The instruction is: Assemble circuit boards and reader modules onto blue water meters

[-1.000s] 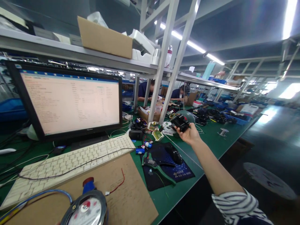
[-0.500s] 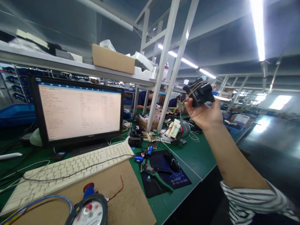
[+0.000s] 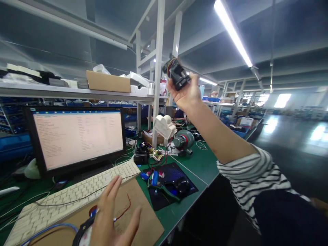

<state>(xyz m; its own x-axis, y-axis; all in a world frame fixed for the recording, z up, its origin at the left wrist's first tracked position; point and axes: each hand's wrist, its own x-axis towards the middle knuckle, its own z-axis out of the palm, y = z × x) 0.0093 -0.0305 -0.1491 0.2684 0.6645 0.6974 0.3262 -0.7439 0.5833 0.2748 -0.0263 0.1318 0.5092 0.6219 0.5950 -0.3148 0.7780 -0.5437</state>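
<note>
My right hand [image 3: 186, 94] is raised at arm's length, closed around a black plastic housing [image 3: 176, 73] with yellow and red wires along its side. Under it, a white plastic part [image 3: 164, 126] appears to hang above the bench, red wires trailing below; what holds it up is hard to see. My left hand [image 3: 110, 218] has its fingers spread and holds nothing. Beneath that hand lies a water meter [image 3: 84, 234], mostly covered, on a brown board [image 3: 146, 222]. A thin red wire [image 3: 125, 212] sticks up beside it.
A monitor [image 3: 79, 140] and a keyboard [image 3: 74, 194] occupy the left. On the mouse pad [image 3: 161, 203] are a mouse [image 3: 181, 185], green-handled pliers [image 3: 167, 192] and blue cylindrical cells [image 3: 154, 178]. Behind sits a grey round device [image 3: 184, 140]. White posts [image 3: 159, 68] rise at the bench's back.
My right hand has moved up and left in view with the black housing. The white part has lifted from beside the grey device. My left hand has come in over the water meter.
</note>
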